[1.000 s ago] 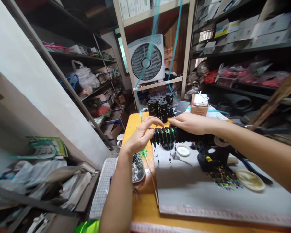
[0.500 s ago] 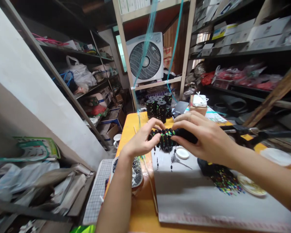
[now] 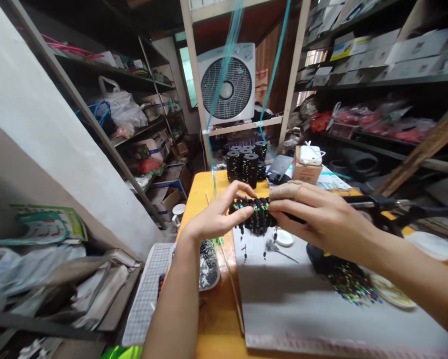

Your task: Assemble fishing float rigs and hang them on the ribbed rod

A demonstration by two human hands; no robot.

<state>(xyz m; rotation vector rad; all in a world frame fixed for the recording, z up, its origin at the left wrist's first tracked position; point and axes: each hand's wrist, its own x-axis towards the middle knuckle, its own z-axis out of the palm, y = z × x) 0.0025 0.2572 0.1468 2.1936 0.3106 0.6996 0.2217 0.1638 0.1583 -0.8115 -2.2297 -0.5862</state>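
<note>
A black roll wound with beaded cords (image 3: 260, 215) lies level above the grey board (image 3: 284, 309), on a black rod that runs off to the right. Short beaded ends dangle under it. My left hand (image 3: 224, 209) is wrapped round the roll's left end, thumb in front and fingers behind. On the right part of the roll, my right hand (image 3: 314, 209) has its fingers and thumb closed; a wrap covers one finger. What its fingertips pinch is too small to make out.
Black spools (image 3: 249, 167) stand at the table's back beside a phone (image 3: 279, 167) and a small box (image 3: 307, 169). Colourful beads (image 3: 353, 284), a white lid (image 3: 284, 238) and a bead tray (image 3: 209, 271) lie nearer. A fan (image 3: 227, 85) stands behind.
My right fingers have drawn closer together on the roll, and my left thumb has shifted right along it. The view has moved slightly.
</note>
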